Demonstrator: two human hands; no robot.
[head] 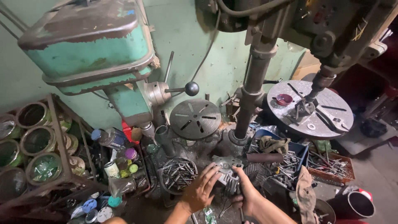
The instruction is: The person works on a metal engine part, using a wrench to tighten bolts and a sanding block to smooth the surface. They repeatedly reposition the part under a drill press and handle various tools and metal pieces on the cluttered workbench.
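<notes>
Two drill presses fill most of what I see: the teal one (95, 49) on my left with worn paint, a ball-tipped feed lever (191, 88) and a round slotted table (195, 118), and the grey one (265, 62) on my right, its column rising from the base just behind my hands. Its round table (331, 120) carries a small vise under the chuck, a red cup (284, 99) and a wrench (333, 120). At far left a metal rack (49, 137) holds rows of open tins lying on their sides. Below the machines the worktop is crowded: a wire basket of drill bits (178, 173), a blue tray of bolts and rods (286, 161) with a rag on it, bottles and small spray cans (114, 166), and a steel pipe (358, 204) at lower right.

Both my hands meet on a small grey metal casting (226, 168) with holes in its flat plate, sitting low in the middle, in front of the grey column. My left hand (202, 188) is spread, fingers curled over the casting's left side. My right hand (245, 188) wraps its right edge, thumb on top, fingers half closed around it.
</notes>
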